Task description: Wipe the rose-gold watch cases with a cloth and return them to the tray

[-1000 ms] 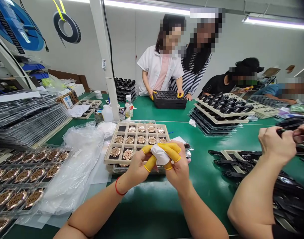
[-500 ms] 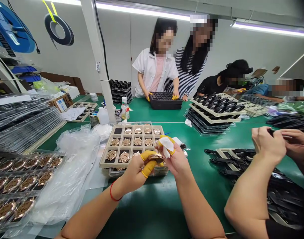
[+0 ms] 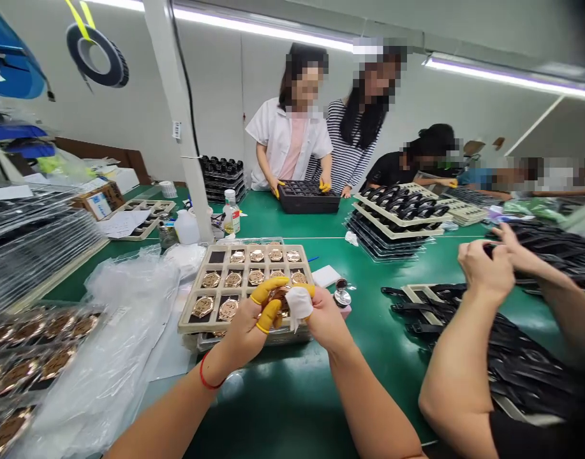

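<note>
My left hand (image 3: 247,326), in yellow finger cots, is closed on a rose-gold watch case (image 3: 279,294), partly hidden by the fingers. My right hand (image 3: 329,324) pinches a white wiping cloth (image 3: 299,303) against the near side of that watch case. Both hands are over the front right of a beige tray (image 3: 185,324) with rose-gold watch cases (image 3: 203,306) on dark pads in its compartments. At the tray's far left corner, one compartment (image 3: 218,256) shows only its dark pad. The tray rests on other trays.
Plastic bags (image 3: 124,312) and more trayed watch cases (image 3: 57,325) lie at left. Right of the tray are a small round metal container (image 3: 342,297) and a white pad (image 3: 325,276). A co-worker's forearm (image 3: 457,344) is beside black straps (image 3: 517,331). A post (image 3: 177,115) rises behind the tray.
My right hand has brought the cloth left and down, up against the watch case. The left hand still holds the case. The whole view has shifted a little.
</note>
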`<state>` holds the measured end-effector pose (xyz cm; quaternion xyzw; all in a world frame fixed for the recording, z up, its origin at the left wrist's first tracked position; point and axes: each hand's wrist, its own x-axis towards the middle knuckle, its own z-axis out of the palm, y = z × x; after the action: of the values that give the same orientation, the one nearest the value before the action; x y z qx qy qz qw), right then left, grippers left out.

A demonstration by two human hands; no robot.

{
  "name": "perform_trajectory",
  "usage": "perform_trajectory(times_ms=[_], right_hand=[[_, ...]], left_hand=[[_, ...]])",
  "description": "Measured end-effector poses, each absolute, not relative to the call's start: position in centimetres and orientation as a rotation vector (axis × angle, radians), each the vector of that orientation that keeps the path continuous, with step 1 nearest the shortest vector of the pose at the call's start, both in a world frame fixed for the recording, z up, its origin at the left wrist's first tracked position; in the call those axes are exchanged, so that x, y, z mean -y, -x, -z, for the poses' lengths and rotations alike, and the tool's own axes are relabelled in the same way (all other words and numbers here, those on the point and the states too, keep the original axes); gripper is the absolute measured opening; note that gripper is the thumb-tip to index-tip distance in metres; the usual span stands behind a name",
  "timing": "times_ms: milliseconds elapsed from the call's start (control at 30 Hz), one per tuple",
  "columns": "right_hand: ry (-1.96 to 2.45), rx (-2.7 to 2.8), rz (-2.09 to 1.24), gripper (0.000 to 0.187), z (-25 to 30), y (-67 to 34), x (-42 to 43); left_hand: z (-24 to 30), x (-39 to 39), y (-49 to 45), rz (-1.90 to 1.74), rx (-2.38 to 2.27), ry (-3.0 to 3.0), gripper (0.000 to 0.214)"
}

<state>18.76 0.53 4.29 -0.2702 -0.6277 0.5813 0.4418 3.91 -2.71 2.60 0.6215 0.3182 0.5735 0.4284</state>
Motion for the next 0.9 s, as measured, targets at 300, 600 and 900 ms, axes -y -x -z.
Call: perform_trajectory(times_ms=[300, 600, 900], right_hand=[[0.520, 1.454, -1.728, 0.042, -4.0, -17.6, -1.2], [0.485, 1.561, -1.564, 0.035, -4.5, -17.8, -0.8], [0.432, 1.899, -0.960, 0.017, -3.9, -18.5, 0.5]], left_hand=[[-2.3, 2.8, -4.2, -1.439, -0.818, -1.091, 0.045], [-2.2, 2.3, -4.2, -1.488, -0.947, -1.125, 0.056], [-3.4, 5.1, -5.3, -1.312, -0.659, -0.919, 0.050]])
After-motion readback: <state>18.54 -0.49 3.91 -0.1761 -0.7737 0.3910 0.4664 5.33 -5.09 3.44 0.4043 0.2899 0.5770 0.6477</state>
